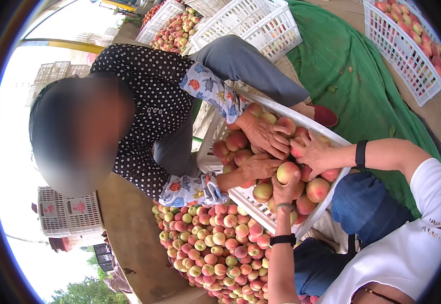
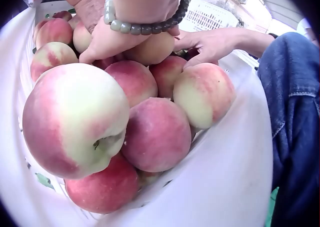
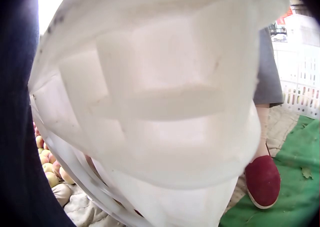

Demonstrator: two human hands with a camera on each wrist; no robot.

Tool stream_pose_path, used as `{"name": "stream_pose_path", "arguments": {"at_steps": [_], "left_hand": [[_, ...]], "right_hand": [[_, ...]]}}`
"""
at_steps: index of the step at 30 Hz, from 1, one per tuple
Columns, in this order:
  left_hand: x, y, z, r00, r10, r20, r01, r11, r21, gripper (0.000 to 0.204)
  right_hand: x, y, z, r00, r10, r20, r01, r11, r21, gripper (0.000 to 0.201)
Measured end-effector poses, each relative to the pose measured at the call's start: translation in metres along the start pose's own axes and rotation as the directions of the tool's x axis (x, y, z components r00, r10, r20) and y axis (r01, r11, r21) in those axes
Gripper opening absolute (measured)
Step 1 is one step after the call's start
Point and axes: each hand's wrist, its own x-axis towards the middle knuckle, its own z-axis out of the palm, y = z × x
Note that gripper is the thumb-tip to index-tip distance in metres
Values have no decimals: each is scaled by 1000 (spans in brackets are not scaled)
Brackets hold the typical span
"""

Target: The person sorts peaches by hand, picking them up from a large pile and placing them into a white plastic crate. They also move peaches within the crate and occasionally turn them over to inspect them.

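My left hand [image 1: 284, 191], with a beaded bracelet, grips a yellow-red peach [image 1: 288, 173] over a white crate [image 1: 331, 188] of peaches. In the left wrist view this hand [image 2: 137, 11] is above the fruit, its fingertips partly hidden; a large peach [image 2: 75, 119] lies in front. My right hand [image 1: 318, 153] rests on peaches by the crate's side, fingers spread, beside a red peach [image 1: 297, 148]. The left wrist view shows this hand [image 2: 212, 44] reaching in from the right. In the right wrist view the crate's wall [image 3: 170, 101] hides it.
Opposite, a person in a dotted shirt [image 1: 152, 91] has both hands on the crate's peaches. Loose peaches [image 1: 215, 243] are piled below the crate in the head view. Other white crates [image 1: 248, 28] stand at the top, one full of peaches [image 1: 408, 50] at upper right, around green cloth [image 1: 349, 66].
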Motion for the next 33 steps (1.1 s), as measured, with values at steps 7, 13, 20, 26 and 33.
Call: {"name": "stream_pose_path", "arguments": {"at_steps": [7, 13, 20, 26, 33], "left_hand": [[18, -10, -1, 1000, 19, 22, -19, 1000, 18, 96], [27, -16, 4, 994, 104, 41, -101, 992, -71, 94], [41, -22, -9, 981, 52, 186, -55, 998, 14, 93], [42, -22, -4, 968, 118, 221, -121, 993, 2, 92], [18, -10, 0, 976, 63, 208, -139, 916, 377, 88]], "right_hand": [[4, -6, -4, 998, 44, 46, -47, 997, 55, 60], [6, -3, 3, 998, 57, 18, -59, 994, 89, 62], [4, 5, 12, 998, 0, -56, 8, 991, 135, 63], [5, 6, 13, 998, -5, -68, 13, 994, 112, 62], [4, 7, 8, 1000, 3, -14, 0, 988, 154, 62]]}}
